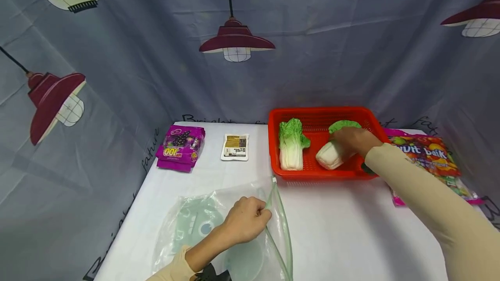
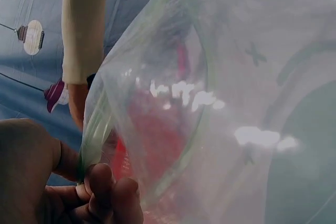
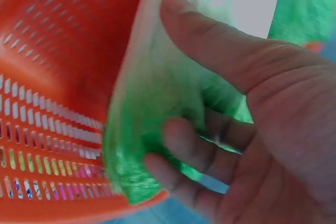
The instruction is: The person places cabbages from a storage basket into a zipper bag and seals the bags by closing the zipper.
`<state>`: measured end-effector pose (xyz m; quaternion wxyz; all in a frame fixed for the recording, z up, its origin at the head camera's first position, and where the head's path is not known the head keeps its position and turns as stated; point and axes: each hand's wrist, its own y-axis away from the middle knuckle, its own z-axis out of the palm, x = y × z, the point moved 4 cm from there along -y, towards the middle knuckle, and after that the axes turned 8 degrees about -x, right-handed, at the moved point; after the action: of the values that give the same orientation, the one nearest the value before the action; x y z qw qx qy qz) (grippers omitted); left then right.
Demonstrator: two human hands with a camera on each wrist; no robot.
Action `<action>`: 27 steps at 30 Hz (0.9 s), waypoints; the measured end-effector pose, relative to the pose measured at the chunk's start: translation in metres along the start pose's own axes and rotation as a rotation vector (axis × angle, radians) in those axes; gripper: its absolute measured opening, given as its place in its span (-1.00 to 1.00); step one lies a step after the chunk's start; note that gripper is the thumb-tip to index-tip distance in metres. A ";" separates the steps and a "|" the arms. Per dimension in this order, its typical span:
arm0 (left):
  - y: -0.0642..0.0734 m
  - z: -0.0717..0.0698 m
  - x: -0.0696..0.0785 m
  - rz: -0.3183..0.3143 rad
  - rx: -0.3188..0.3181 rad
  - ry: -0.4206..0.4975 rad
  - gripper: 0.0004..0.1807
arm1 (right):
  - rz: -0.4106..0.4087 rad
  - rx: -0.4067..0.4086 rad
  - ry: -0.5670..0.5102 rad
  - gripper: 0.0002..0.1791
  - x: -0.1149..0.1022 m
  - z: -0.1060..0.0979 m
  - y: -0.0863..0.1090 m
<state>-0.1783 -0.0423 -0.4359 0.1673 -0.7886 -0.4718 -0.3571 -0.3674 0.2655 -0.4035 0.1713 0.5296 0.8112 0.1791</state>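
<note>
Starting w/ table (image 1: 332, 233): clear zip bag (image 1: 242, 259) near L, red basket (image 1: 318, 110) far R, prob. to corral L cabbage (image 1: 291, 151) & R cabbage (image 1: 328, 156). R hand (image 1: 353, 140) grips R cabbage, fingers wrapped round, likely for secure hold; L hand (image 1: 248, 219) pinches bag's green edge, likely to part its mouth. Basket rim hems R cabbage; roomiest: bare table betw. bag & R sleeve (image 1: 412, 183).
</note>
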 end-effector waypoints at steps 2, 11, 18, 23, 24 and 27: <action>0.001 0.000 0.001 0.002 0.007 -0.010 -0.58 | -0.082 0.075 0.104 -0.33 -0.004 -0.007 0.004; 0.000 0.003 0.007 0.026 0.003 -0.025 -0.59 | -0.064 0.451 0.153 -0.36 -0.018 -0.033 0.065; 0.000 0.006 0.008 0.029 0.015 -0.028 -0.60 | -0.263 0.834 0.314 -0.26 -0.070 -0.034 0.129; 0.003 0.006 0.009 0.047 0.050 -0.020 -0.62 | -0.374 0.658 0.216 -0.31 -0.118 0.001 0.152; 0.004 0.005 0.010 0.051 0.056 -0.016 -0.62 | -0.372 0.590 0.189 -0.32 -0.124 0.010 0.152; 0.005 0.003 0.012 0.072 0.073 -0.008 -0.63 | -0.364 0.410 0.127 -0.41 -0.138 0.037 0.149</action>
<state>-0.1690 -0.0359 -0.4289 0.2067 -0.7998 -0.4564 -0.3306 -0.1793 0.1986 -0.3532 0.0387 0.3865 0.9214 0.0105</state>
